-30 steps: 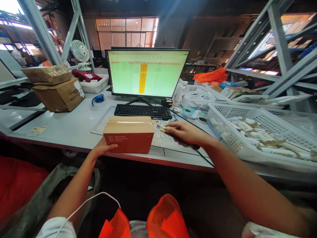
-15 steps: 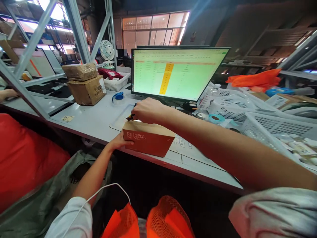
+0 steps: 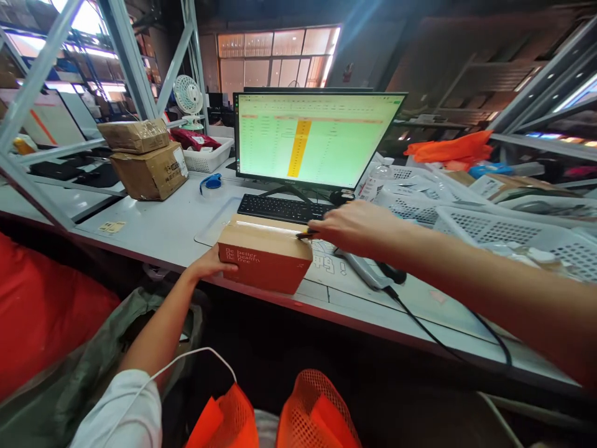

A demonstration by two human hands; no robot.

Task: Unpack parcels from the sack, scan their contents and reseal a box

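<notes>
A cardboard box (image 3: 261, 261) with an orange front and taped brown top sits at the near edge of the grey table (image 3: 153, 227). My left hand (image 3: 211, 266) presses against its left end. My right hand (image 3: 357, 227) reaches across from the right and grips a small yellow-and-black tool (image 3: 305, 234). The tool's tip touches the right end of the box top.
Behind the box are a black keyboard (image 3: 280, 208) and a monitor (image 3: 317, 140) showing a spreadsheet. A handheld scanner (image 3: 368, 270) with a cable lies to the right, next to white baskets (image 3: 513, 233). Two cardboard boxes (image 3: 149, 165) and a blue tape dispenser (image 3: 211, 182) stand at the left. Orange mesh (image 3: 280, 417) lies in my lap.
My right hand moved from beside the box to the left end of its top, then along the top to the right end. My left hand stayed on the box.
</notes>
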